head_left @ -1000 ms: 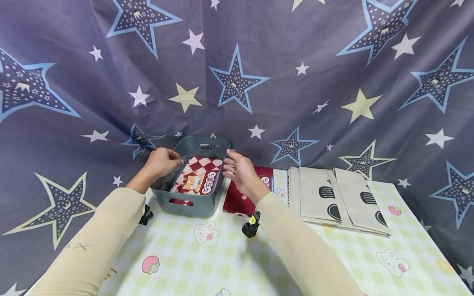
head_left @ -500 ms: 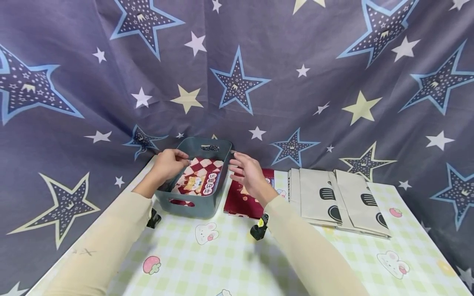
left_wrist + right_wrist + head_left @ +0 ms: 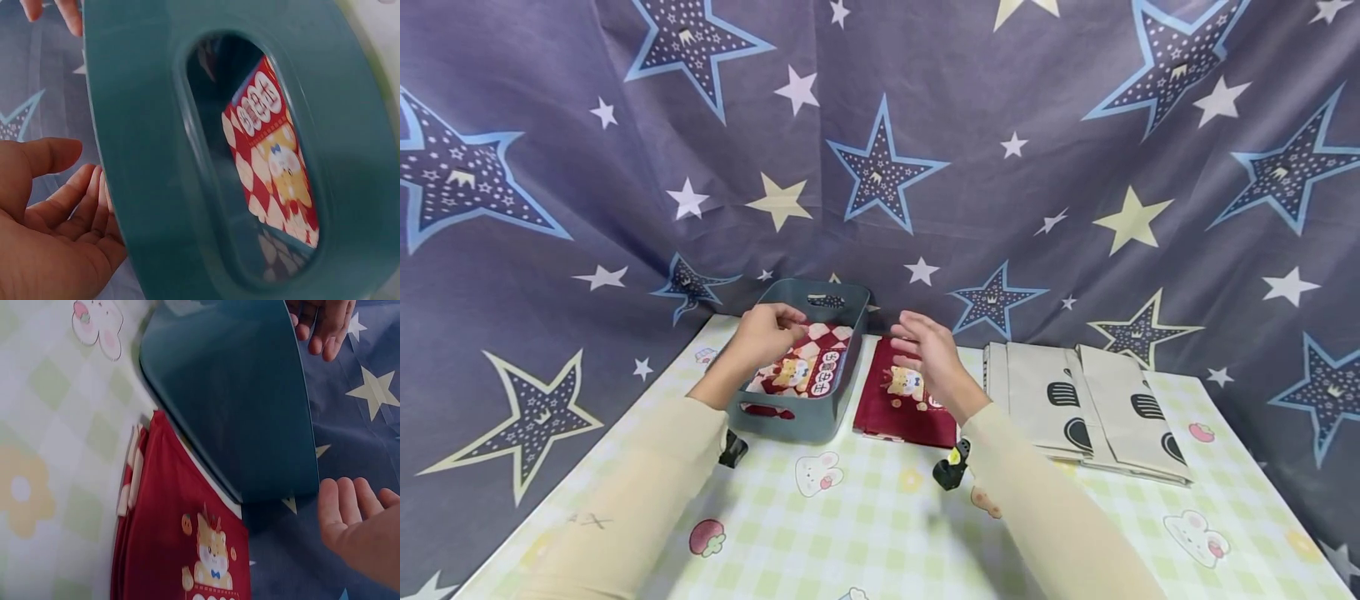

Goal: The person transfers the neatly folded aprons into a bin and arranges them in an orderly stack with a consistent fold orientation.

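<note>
"Where is the left hand (image 3: 766,337)?"

"Over the bin (image 3: 817,418), its thumb and fingers loosely bent, with nothing in its grasp."

"And the right hand (image 3: 928,358)?"

"Raised above the red cloth (image 3: 886,421), fingers extended and relaxed, holding nothing either. The two hands are well apart."

"What's inside the bin?"

"A checked cloth (image 3: 793,371), red and cream, its animal print facing up. The left wrist view also shows it through the handle hole."

"Where does the red cloth lie?"

"Folded on the table (image 3: 850,542), just beside the bin, to its right. From the right wrist, you can see its stacked layers."

"Anything further along?"

"Two beige cloths (image 3: 1033,387), folded side by side, with black prints. Behind the table hangs a starry curtain (image 3: 940,67)."
</note>
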